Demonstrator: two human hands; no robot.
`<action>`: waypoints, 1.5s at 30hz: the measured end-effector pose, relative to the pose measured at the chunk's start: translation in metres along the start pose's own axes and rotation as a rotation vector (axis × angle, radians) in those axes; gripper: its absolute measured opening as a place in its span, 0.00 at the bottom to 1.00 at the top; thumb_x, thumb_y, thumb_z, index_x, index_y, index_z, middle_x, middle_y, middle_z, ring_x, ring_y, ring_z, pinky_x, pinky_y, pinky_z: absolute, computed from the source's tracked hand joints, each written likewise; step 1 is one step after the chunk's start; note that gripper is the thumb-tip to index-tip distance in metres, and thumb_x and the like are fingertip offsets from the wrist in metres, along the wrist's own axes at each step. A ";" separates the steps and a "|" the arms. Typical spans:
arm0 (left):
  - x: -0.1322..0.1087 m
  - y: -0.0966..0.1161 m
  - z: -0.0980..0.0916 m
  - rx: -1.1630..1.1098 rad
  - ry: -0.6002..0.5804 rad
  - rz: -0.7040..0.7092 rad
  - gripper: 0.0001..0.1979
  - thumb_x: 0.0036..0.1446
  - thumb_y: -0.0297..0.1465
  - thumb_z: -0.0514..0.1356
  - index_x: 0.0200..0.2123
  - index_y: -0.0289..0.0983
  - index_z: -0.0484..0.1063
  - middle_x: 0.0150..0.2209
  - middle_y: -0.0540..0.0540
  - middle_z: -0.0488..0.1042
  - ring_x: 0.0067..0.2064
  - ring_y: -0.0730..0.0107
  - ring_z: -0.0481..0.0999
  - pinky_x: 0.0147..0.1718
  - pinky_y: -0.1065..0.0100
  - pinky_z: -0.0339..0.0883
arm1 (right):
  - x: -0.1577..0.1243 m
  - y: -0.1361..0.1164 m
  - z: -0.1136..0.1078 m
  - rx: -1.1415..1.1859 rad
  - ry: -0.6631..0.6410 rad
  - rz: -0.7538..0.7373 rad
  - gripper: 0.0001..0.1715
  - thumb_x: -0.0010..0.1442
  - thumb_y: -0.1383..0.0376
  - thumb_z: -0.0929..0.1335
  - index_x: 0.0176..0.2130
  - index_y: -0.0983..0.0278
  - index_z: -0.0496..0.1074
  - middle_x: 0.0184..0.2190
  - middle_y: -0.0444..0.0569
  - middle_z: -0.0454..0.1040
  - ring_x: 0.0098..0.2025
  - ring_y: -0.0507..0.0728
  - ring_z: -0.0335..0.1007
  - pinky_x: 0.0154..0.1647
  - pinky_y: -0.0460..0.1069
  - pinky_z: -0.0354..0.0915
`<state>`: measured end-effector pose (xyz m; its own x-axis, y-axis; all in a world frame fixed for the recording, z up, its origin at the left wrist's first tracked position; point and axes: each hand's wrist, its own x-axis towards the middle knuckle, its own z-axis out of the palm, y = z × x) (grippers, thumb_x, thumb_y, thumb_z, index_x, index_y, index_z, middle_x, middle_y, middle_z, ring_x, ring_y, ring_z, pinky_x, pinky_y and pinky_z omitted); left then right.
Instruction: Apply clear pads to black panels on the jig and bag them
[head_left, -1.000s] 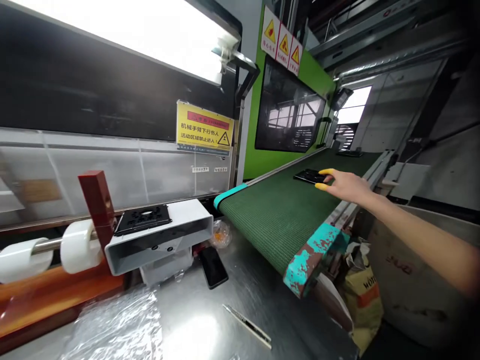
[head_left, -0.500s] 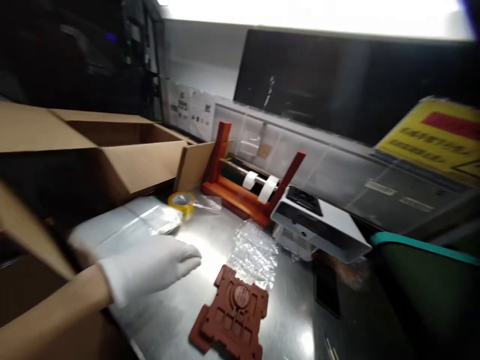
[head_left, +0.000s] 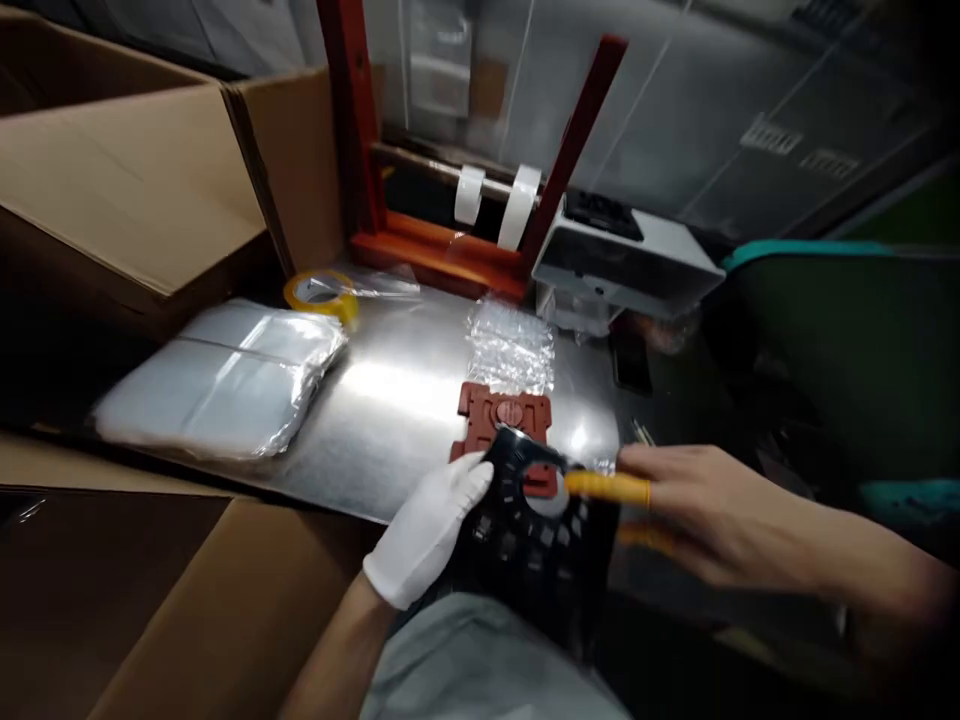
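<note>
The metal bench (head_left: 397,400) carries a stack of clear bags (head_left: 217,385), left of center. The black panel (head_left: 510,570) is at the near edge of the bench, tilted, in front of the person. The right hand (head_left: 705,510), with yellow finger covers, is partly open, one finger at the panel's round hole; blur hides whether it grips. The gloved left hand (head_left: 424,530) is closed on the panel's left edge. The brown block (head_left: 510,412) lies just beyond, partly covered in view.
</note>
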<state>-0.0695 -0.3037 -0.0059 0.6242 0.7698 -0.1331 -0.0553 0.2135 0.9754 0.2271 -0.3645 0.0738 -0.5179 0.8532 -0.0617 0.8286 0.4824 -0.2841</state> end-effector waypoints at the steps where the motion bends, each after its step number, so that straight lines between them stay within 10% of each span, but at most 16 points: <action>1: -0.011 -0.008 -0.001 -0.030 0.113 0.002 0.22 0.70 0.42 0.50 0.56 0.37 0.75 0.54 0.43 0.77 0.54 0.56 0.75 0.55 0.61 0.68 | 0.008 -0.002 0.018 0.138 0.002 0.078 0.19 0.63 0.61 0.69 0.54 0.57 0.74 0.39 0.48 0.76 0.35 0.54 0.72 0.38 0.48 0.68; 7: -0.050 -0.036 -0.009 -0.188 0.512 -0.107 0.22 0.69 0.42 0.54 0.60 0.40 0.72 0.61 0.48 0.72 0.65 0.57 0.66 0.64 0.62 0.59 | 0.051 -0.048 0.119 1.367 0.493 0.714 0.25 0.67 0.49 0.63 0.58 0.56 0.71 0.47 0.51 0.77 0.45 0.60 0.75 0.40 0.53 0.72; 12: -0.048 -0.029 -0.018 -0.201 0.489 -0.100 0.21 0.70 0.40 0.54 0.61 0.41 0.71 0.60 0.50 0.72 0.65 0.59 0.66 0.64 0.65 0.60 | 0.079 -0.095 0.119 1.903 0.421 0.863 0.40 0.66 0.38 0.56 0.60 0.59 0.70 0.49 0.53 0.78 0.54 0.67 0.73 0.55 0.63 0.68; 26: -0.027 -0.023 -0.018 0.113 0.407 -0.149 0.20 0.72 0.42 0.49 0.57 0.43 0.73 0.56 0.53 0.75 0.58 0.65 0.71 0.52 0.72 0.66 | 0.082 -0.091 0.102 2.168 0.361 0.780 0.38 0.68 0.41 0.56 0.63 0.60 0.67 0.55 0.53 0.76 0.59 0.65 0.69 0.61 0.64 0.62; 35: -0.011 -0.027 0.013 0.459 0.575 -0.271 0.23 0.70 0.48 0.48 0.59 0.43 0.66 0.56 0.44 0.73 0.57 0.55 0.72 0.56 0.56 0.66 | 0.070 -0.086 0.107 2.380 0.308 0.718 0.38 0.68 0.40 0.57 0.63 0.60 0.68 0.53 0.53 0.77 0.57 0.63 0.72 0.59 0.62 0.65; 40: 0.017 -0.035 0.026 0.841 0.513 -0.023 0.35 0.69 0.47 0.50 0.71 0.34 0.49 0.70 0.33 0.53 0.71 0.50 0.53 0.68 0.48 0.51 | 0.060 -0.079 0.114 2.414 0.357 0.725 0.37 0.68 0.40 0.58 0.62 0.59 0.69 0.50 0.53 0.79 0.53 0.63 0.75 0.56 0.62 0.68; 45: 0.054 -0.016 0.058 1.126 0.254 0.271 0.37 0.66 0.46 0.53 0.70 0.29 0.52 0.72 0.31 0.47 0.73 0.45 0.41 0.70 0.42 0.41 | 0.053 -0.075 0.116 2.338 0.392 0.697 0.39 0.66 0.38 0.58 0.62 0.58 0.69 0.51 0.53 0.79 0.55 0.64 0.73 0.58 0.63 0.66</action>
<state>0.0106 -0.3002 -0.0189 0.5184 0.8328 0.1942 0.6346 -0.5269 0.5655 0.1126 -0.3786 -0.0189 -0.1344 0.8326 -0.5374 -0.8017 -0.4101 -0.4349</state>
